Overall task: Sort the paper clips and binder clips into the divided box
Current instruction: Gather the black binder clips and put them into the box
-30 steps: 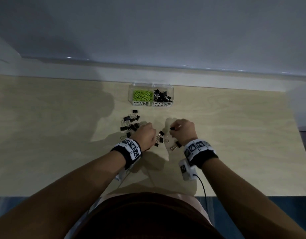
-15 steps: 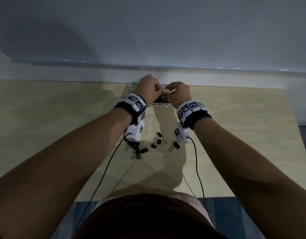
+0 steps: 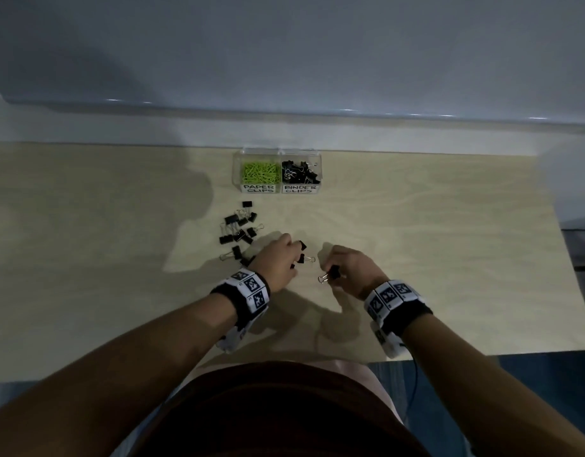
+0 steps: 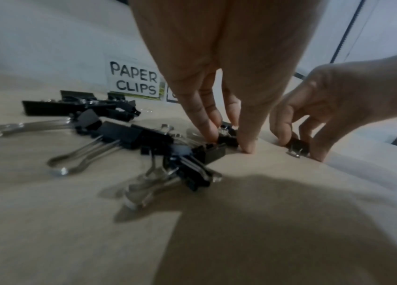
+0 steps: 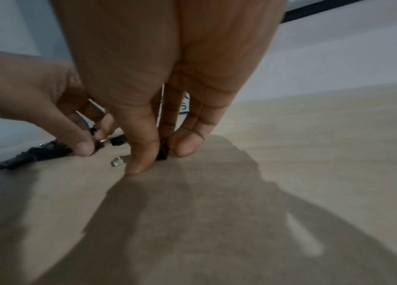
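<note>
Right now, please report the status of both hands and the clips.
Left hand pinching a binder clip on the table. Right hand pinching another clip. Loose clips remain left. Path to divided box unobstructed.

Both hands have come back from the divided box [image 3: 277, 173], each pinching a binder clip.

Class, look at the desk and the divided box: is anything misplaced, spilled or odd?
Nothing stands out. The divided box holds green paper clips on the left and binder clips on the right, matching its labels. The loose binder clips on the desk are simply unsorted, and each hand is pinching one.
</note>
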`<state>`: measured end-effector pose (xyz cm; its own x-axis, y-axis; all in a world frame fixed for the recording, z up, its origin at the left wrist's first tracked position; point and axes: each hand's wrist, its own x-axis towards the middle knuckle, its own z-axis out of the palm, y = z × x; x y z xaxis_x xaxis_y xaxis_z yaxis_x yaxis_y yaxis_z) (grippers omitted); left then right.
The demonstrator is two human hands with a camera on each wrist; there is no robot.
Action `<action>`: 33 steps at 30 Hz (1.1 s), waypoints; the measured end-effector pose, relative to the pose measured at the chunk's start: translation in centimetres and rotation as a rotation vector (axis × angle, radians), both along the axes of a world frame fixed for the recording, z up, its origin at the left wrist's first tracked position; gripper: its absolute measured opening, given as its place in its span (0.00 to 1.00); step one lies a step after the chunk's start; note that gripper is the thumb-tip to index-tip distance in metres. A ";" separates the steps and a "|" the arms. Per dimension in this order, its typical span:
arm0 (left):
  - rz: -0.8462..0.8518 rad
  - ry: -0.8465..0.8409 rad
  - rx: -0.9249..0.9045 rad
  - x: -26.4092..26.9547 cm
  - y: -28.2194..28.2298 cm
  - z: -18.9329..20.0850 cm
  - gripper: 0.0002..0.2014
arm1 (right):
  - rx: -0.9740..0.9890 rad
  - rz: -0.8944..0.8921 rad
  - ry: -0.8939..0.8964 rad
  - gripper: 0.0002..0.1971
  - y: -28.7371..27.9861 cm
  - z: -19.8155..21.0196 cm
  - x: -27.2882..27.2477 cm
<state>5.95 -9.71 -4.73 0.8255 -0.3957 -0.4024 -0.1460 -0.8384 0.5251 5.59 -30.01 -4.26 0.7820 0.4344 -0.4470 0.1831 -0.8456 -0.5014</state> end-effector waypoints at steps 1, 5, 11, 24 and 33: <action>0.032 -0.003 -0.029 -0.1 0.2 -0.2 0.09 | -0.003 -0.008 -0.011 0.10 0.0 -0.1 -0.1; 0.105 -0.064 -0.088 0.1 1.1 -0.1 0.13 | 0.022 -0.104 -0.083 0.10 0.7 0.1 -0.4; -0.095 -0.118 -0.113 3.2 0.6 1.1 0.24 | 0.098 -0.120 -0.188 0.11 5.8 -0.2 -0.7; -0.193 -0.050 0.026 4.6 1.3 0.5 0.08 | 0.118 -0.120 -0.250 0.07 5.2 -0.6 -0.5; -0.023 0.024 -0.108 3.9 2.4 0.0 0.05 | 0.099 -0.256 -0.195 0.08 3.0 0.5 2.2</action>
